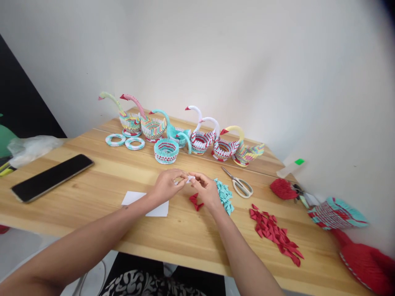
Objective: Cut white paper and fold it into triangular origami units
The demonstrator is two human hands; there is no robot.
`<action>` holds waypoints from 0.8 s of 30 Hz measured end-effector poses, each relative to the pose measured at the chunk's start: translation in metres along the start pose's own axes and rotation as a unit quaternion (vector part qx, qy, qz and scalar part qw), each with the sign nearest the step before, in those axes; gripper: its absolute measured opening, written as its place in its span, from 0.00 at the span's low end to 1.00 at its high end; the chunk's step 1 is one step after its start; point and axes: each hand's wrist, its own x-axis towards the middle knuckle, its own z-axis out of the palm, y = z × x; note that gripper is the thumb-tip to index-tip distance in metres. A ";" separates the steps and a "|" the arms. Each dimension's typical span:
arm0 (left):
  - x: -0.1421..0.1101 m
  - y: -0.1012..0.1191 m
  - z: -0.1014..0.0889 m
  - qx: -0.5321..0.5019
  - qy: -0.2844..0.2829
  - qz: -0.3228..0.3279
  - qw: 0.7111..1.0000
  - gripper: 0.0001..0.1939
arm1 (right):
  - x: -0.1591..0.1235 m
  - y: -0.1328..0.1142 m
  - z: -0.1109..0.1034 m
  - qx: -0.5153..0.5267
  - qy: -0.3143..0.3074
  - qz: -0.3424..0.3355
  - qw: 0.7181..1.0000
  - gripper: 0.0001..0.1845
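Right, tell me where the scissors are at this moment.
In the head view, the scissors lie open-handled on the table, right of the right hand, between the turquoise paper pieces and the red heart-like piece.

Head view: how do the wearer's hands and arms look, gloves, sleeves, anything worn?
The left hand and right hand are bare, with no gloves or watch showing. No sleeves are in view. A small dark mark shows near the left wrist. Below, a black garment carries pale, curling shapes.

No readable txt, labels, brands, nos. or signs anywhere in the head cam view.
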 end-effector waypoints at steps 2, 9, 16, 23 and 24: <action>0.000 0.002 0.000 -0.007 -0.004 -0.009 1.000 0.05 | 0.000 -0.001 0.000 0.008 -0.006 0.002 1.000 0.14; -0.001 0.003 0.000 -0.020 -0.003 -0.010 1.000 0.05 | -0.001 -0.003 0.001 0.010 -0.015 -0.008 1.000 0.13; 0.000 0.001 0.001 0.004 0.001 0.017 1.000 0.05 | 0.000 -0.002 0.002 0.049 -0.015 0.002 0.999 0.13; 0.001 0.003 -0.002 0.045 -0.014 0.041 0.998 0.06 | 0.000 -0.006 0.001 0.094 -0.026 0.021 0.995 0.15; 0.001 0.003 -0.002 0.040 -0.015 0.035 0.998 0.06 | 0.000 -0.006 0.000 0.096 -0.026 0.020 0.995 0.15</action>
